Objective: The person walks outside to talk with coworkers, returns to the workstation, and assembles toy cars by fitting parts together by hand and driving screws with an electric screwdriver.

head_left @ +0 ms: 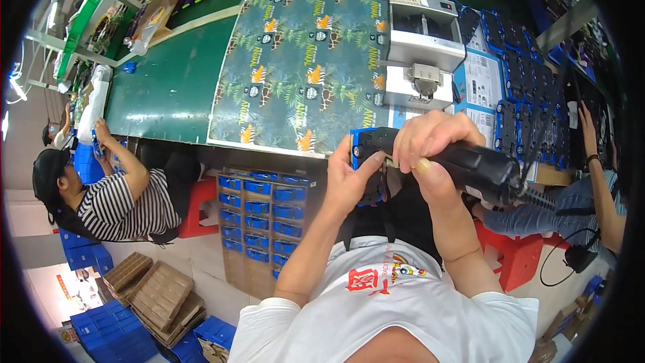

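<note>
My left hand (pixel 344 180) grips a toy car (pixel 363 146) with a blue edge, a dark underside and a small wheel. It is held just off the near edge of the workbench. My right hand (pixel 437 142) is wrapped round a black electric screwdriver (pixel 485 169), whose cord trails off to the right. The screwdriver lies nearly level, with its front end pointing left at the car. My right fingers hide its tip, so contact with a screw cannot be seen. Beyond my hands a white screw feeder machine (pixel 401 48) stands on the bench.
A printed animal-pattern sheet (pixel 289 74) covers part of the green bench (pixel 171 97). Rows of blue-and-black toy cars (pixel 514 81) lie at the right. Below the bench stands a divided cardboard tray (pixel 242 272) of blue cars. Co-workers sit left and right, beside red stools (pixel 199 212).
</note>
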`<action>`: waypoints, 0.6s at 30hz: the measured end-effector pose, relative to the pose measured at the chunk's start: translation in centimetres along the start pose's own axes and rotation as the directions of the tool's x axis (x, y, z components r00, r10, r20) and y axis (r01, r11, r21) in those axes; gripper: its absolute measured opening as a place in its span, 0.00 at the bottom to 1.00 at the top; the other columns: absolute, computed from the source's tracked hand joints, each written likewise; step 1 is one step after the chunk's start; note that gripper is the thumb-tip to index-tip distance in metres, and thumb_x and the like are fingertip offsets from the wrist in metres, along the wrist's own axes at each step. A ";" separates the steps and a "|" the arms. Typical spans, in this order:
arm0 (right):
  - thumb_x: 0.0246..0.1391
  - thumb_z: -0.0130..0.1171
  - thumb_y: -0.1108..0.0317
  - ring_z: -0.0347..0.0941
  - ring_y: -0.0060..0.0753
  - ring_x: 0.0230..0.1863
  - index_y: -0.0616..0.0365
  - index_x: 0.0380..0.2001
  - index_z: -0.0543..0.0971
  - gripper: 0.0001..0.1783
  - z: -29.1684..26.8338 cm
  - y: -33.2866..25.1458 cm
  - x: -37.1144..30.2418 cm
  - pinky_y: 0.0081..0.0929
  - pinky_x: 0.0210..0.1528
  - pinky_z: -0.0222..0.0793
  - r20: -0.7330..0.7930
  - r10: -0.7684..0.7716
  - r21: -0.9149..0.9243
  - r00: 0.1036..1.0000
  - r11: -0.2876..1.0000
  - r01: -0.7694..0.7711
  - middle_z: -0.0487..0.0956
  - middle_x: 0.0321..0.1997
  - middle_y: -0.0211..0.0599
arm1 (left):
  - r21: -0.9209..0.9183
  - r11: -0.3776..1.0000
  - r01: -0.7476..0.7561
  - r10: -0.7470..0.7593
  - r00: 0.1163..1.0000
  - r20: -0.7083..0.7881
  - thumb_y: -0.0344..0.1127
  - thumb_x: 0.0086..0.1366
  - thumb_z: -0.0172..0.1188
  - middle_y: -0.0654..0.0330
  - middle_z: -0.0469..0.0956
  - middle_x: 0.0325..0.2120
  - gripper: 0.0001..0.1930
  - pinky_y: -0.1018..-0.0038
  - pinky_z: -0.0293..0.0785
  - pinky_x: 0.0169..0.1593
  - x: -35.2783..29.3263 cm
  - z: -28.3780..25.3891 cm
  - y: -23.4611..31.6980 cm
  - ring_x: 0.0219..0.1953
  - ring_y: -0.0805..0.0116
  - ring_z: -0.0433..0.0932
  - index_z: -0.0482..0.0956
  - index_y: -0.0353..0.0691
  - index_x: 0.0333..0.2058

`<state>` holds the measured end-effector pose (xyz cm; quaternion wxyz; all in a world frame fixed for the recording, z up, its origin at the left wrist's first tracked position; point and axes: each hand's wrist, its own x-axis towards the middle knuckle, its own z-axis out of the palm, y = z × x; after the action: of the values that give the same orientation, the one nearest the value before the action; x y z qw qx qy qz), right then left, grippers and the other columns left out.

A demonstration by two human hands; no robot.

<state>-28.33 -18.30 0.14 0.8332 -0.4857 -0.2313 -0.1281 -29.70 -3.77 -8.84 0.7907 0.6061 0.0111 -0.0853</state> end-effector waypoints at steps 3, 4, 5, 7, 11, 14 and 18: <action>0.48 0.65 0.75 0.71 0.30 0.27 0.57 0.34 0.70 0.14 -0.6 -0.4 -0.3 0.29 0.33 0.71 0.064 -0.056 0.048 0.996 0.997 0.053 0.73 0.27 0.37 | -0.028 0.999 0.022 -0.021 1.000 0.011 0.27 0.60 0.62 0.64 0.80 0.31 0.14 0.79 0.74 0.38 0.0 0.1 0.0 0.31 0.79 0.77 0.74 0.36 0.45; 0.48 0.65 0.75 0.71 0.30 0.27 0.57 0.34 0.70 0.14 -0.6 -0.5 -0.5 0.29 0.33 0.71 0.062 -0.051 0.041 0.997 0.998 0.049 0.73 0.27 0.37 | -0.093 0.995 0.046 -0.045 0.999 0.010 0.26 0.61 0.62 0.63 0.80 0.31 0.14 0.79 0.74 0.38 -0.1 0.3 0.1 0.31 0.78 0.77 0.74 0.36 0.46; 0.49 0.65 0.74 0.71 0.30 0.27 0.57 0.35 0.70 0.14 -0.6 -0.6 -0.6 0.29 0.33 0.71 0.051 -0.064 0.062 0.997 0.996 0.061 0.73 0.27 0.36 | -0.132 0.991 0.037 -0.034 0.999 0.025 0.28 0.63 0.61 0.62 0.80 0.31 0.14 0.79 0.75 0.36 -0.2 0.4 -0.2 0.30 0.77 0.78 0.73 0.37 0.46; 0.50 0.64 0.73 0.71 0.30 0.27 0.57 0.36 0.69 0.14 -0.7 -0.7 -0.7 0.29 0.33 0.71 0.038 -0.073 0.078 0.997 0.994 0.070 0.72 0.26 0.36 | -0.219 0.968 0.125 -0.123 0.992 0.022 0.29 0.64 0.61 0.62 0.80 0.31 0.13 0.78 0.75 0.35 -0.5 0.8 0.1 0.29 0.76 0.78 0.73 0.37 0.46; 0.53 0.64 0.62 0.69 0.28 0.23 0.55 0.37 0.69 0.15 -0.4 -0.7 -0.9 0.28 0.28 0.70 -0.036 -0.095 0.010 0.995 0.995 0.096 0.71 0.25 0.33 | -0.307 0.931 0.199 -0.207 0.978 0.004 0.33 0.66 0.59 0.62 0.79 0.31 0.11 0.78 0.76 0.32 -0.9 1.0 -0.4 0.28 0.74 0.79 0.74 0.38 0.45; 0.54 0.64 0.55 0.69 0.27 0.20 0.55 0.36 0.70 0.19 -0.6 -0.6 -0.6 0.27 0.24 0.68 -0.075 -0.096 -0.047 0.993 0.995 0.093 0.71 0.24 0.31 | -0.328 0.917 0.229 -0.237 0.971 0.016 0.33 0.66 0.59 0.62 0.79 0.31 0.10 0.78 0.77 0.32 -0.7 0.7 -0.7 0.28 0.75 0.79 0.74 0.38 0.44; 0.56 0.62 0.53 0.68 0.27 0.18 0.53 0.35 0.69 0.18 -0.5 -1.7 -0.1 0.26 0.21 0.68 -0.024 -0.162 0.018 0.986 0.986 0.163 0.71 0.24 0.28 | -0.315 0.919 0.238 -0.250 0.968 0.003 0.33 0.66 0.59 0.62 0.79 0.30 0.10 0.78 0.77 0.31 -0.6 -0.2 -1.2 0.27 0.75 0.79 0.74 0.38 0.43</action>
<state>-29.07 -19.59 1.14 0.8273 -0.4554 -0.2621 -0.1989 -30.47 -3.83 -9.98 0.8597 0.4683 0.1147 -0.1686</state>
